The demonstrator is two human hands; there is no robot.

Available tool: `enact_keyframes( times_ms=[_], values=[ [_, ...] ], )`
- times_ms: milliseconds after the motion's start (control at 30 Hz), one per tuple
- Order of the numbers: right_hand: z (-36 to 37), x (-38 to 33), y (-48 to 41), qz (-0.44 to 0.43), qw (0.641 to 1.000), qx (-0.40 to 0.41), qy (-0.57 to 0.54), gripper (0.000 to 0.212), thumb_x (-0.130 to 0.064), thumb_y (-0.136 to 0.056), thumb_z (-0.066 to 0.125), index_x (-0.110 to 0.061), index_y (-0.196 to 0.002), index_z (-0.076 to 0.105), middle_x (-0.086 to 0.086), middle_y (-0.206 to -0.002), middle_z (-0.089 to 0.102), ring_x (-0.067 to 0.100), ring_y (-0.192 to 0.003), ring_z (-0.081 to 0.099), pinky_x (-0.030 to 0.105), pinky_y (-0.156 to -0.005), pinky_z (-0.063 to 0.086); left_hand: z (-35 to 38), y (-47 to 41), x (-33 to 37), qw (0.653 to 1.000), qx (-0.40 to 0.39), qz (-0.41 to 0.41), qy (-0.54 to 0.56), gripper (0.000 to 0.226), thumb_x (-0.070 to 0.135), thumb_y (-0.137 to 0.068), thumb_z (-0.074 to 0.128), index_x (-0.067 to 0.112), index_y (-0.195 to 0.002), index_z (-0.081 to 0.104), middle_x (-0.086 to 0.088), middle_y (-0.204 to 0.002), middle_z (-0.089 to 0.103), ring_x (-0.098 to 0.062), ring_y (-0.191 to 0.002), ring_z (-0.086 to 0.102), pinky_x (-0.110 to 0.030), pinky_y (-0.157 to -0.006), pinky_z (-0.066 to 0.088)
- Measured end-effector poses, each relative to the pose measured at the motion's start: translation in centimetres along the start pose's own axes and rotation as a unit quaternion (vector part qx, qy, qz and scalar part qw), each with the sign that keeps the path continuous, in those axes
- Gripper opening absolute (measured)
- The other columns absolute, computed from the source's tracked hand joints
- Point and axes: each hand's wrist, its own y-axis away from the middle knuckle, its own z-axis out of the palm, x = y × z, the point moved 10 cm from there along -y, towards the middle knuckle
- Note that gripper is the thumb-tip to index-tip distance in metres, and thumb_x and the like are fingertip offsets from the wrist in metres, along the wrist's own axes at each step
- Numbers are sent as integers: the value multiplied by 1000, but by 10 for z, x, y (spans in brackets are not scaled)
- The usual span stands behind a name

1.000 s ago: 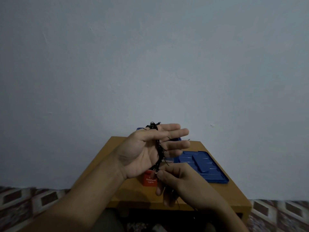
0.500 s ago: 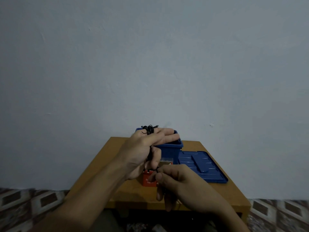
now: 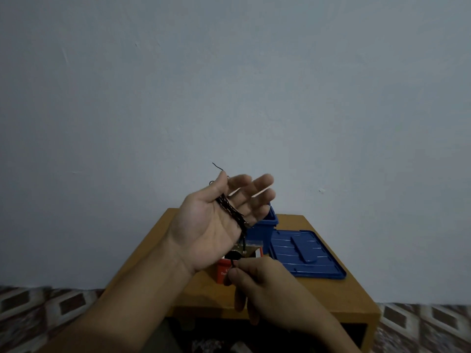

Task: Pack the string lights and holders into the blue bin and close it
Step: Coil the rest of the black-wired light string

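Your left hand (image 3: 216, 225) is raised palm-up above the wooden table (image 3: 331, 296), fingers spread and blurred at the tips, with the dark string lights (image 3: 230, 210) wrapped in several turns across the palm near the base of the fingers. A loose wire end sticks up past your index finger against the wall (image 3: 229, 85). From the wrap, one strand runs down to your right hand (image 3: 265, 284), which sits lower and nearer you, thumb and forefinger pressed together pinching that strand; the other fingers curl under. Below and between your hands is a red box (image 3: 222, 272) with white lettering, too small to read, standing on the table; a clear packet (image 3: 248, 247) with something dark in it is just behind it, contents can't be made out. The blue bin (image 3: 262, 230) stands at the back of the table, mostly hidden behind your left hand's fingers, open on top; can't tell what's inside. Its blue lid (image 3: 305, 256) lies flat on the table just to the right of the bin, touching or nearly touching it. The string lights are entirely in your hands, not in the bin. Patterned floor (image 3: 38, 307) shows at both lower corners.
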Motion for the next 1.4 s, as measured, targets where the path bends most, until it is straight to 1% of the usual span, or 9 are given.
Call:
enact_keyframes(
  times_ms=[133, 267, 400, 533, 600, 733, 1033, 1233, 1400],
  values=[
    [-15, -5, 8, 11, 1000, 17, -19, 29, -43, -103, 46, -25, -90, 64, 6, -80, 73, 9, -52, 58, 21, -55, 50, -13, -4, 7, 994, 33, 30, -105, 45, 37, -105, 30, 10, -110, 65, -10, -131, 67, -25, -124, 62, -44, -114, 36],
    [-40, -6, 18, 32, 998, 55, 13, 33, -45, -101, 47, -20, -87, 65, -2, -60, 64, 1, -43, 50, 15, -49, 42, -25, -4, 7, 981, 54, 20, -184, 47, 35, -106, 30, 6, -118, 65, -6, -130, 67, -19, -127, 59, -39, -117, 30],
    [-66, -16, 26, 9, 993, 109, 34, 41, -44, -98, 52, -12, -76, 65, -7, -51, 60, -2, -44, 50, 14, -49, 43, -24, -1, 3, 962, 69, -6, -265, 51, 36, -106, 33, -1, -117, 66, -8, -122, 71, -20, -119, 64, -30, -98, 46],
    [-79, -31, 33, -23, 992, 123, -27, 37, -45, -92, 58, -17, -68, 58, -3, -49, 56, 11, -42, 48, 22, -47, 44, -28, 2, 1, 932, 102, -20, -348, 48, 39, -105, 38, 2, -85, 61, -19, -100, 75, -32, -95, 70, -35, -83, 58],
    [-84, -38, 36, -48, 989, 127, -52, 36, -45, -90, 60, -17, -67, 56, -3, -48, 54, 13, -43, 47, 27, -48, 45, -29, 3, -2, 917, 95, -35, -385, 52, 43, -104, 41, 4, -78, 64, -21, -87, 73, -33, -87, 65, -39, -86, 58],
    [-96, -49, 38, -92, 983, 144, -66, 30, -33, -93, 62, -12, -72, 58, -6, -49, 48, 5, -42, 39, 19, -46, 35, -19, 10, -16, 895, 21, -110, -432, 50, 45, -100, 45, 4, -80, 66, -16, -75, 69, -25, -68, 64, -27, -62, 52],
    [-103, -57, 37, -145, 967, 177, -112, 20, -23, -97, 57, -10, -84, 66, -11, -52, 56, 0, -44, 45, 13, -46, 38, -1, 20, -46, 912, -146, -210, -321, 59, 57, -97, 43, 10, -64, 55, -1, -44, 40, -9, -34, 30, -26, -42, 32],
    [-103, -55, 33, -146, 964, 183, -122, 18, -22, -98, 57, -11, -88, 67, -14, -53, 58, 0, -45, 46, 10, -46, 37, 1, 22, -55, 922, -168, -257, -237, 75, 75, -93, 29, 12, -56, 42, 3, -38, 34, -8, -31, 25, -27, -38, 23],
    [-98, -60, 26, -168, 965, 168, -109, 14, -13, -98, 57, -5, -90, 66, -22, -49, 55, -5, -45, 52, 7, -46, 38, 4, 31, -68, 904, -203, -303, -221, 80, 78, -93, 25, 10, -59, 49, 6, -36, 32, -5, -28, 27, -20, -37, 29]
  ],
)
